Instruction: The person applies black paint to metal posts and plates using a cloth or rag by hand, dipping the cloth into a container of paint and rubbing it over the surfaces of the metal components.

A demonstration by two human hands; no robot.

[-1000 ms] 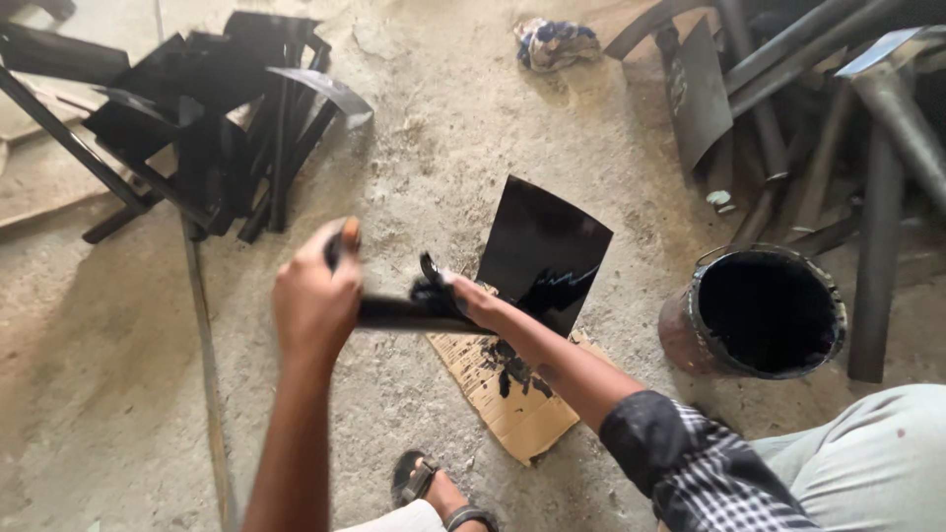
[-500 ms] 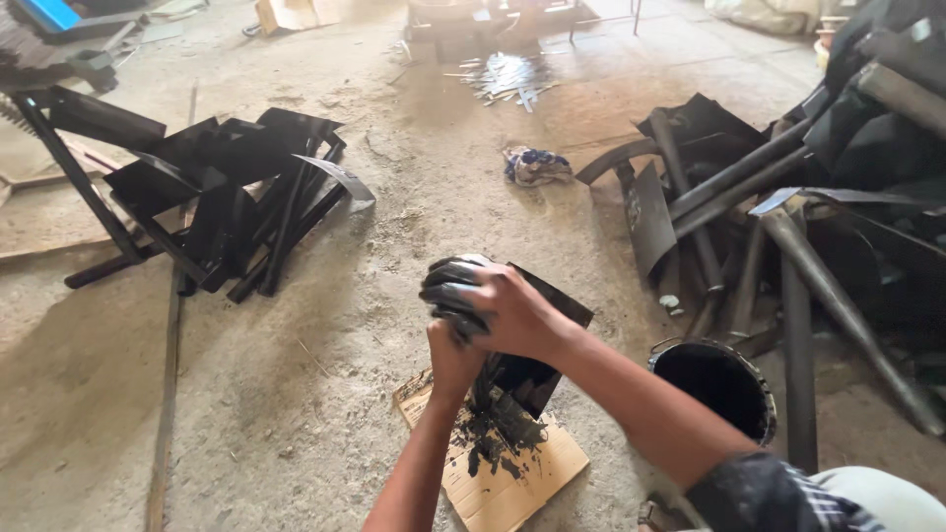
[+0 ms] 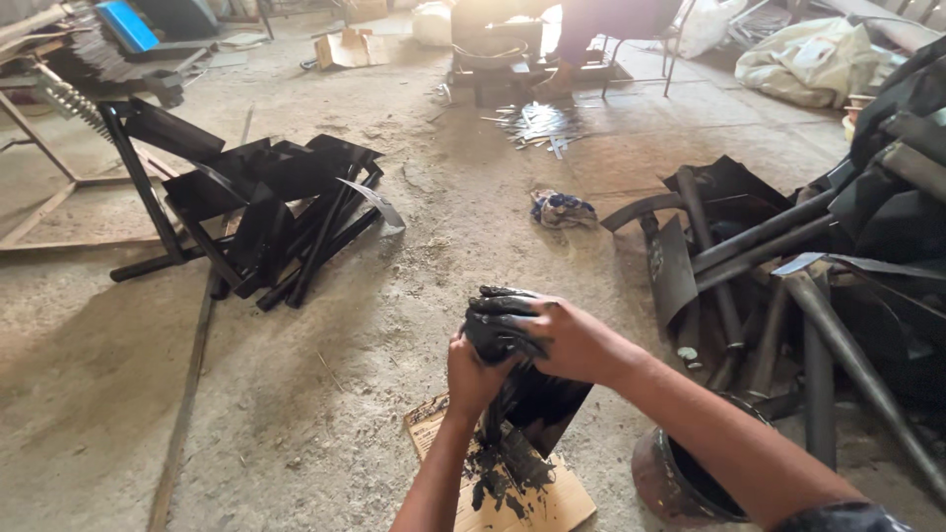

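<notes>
Item: black metal blade (image 3: 537,409), wet with black paint, stood upright on a paint-smeared cardboard sheet (image 3: 552,498) lying on the concrete floor (image 3: 296,394), directly before the person.

Hands: left hand (image 3: 475,379) closed around the blade's upper part from below; right hand (image 3: 552,335), fingers blackened with paint, wrapped over the blade's top end, touching the left hand.

Adjacent: round paint tin (image 3: 680,478) with black contents, just right of the cardboard.

Surroundings: pile of black painted metal parts (image 3: 276,202) on the floor, well apart to the left; heap of dark metal pieces (image 3: 788,266) to the right; crumpled rag (image 3: 562,209) between them, farther off.
</notes>
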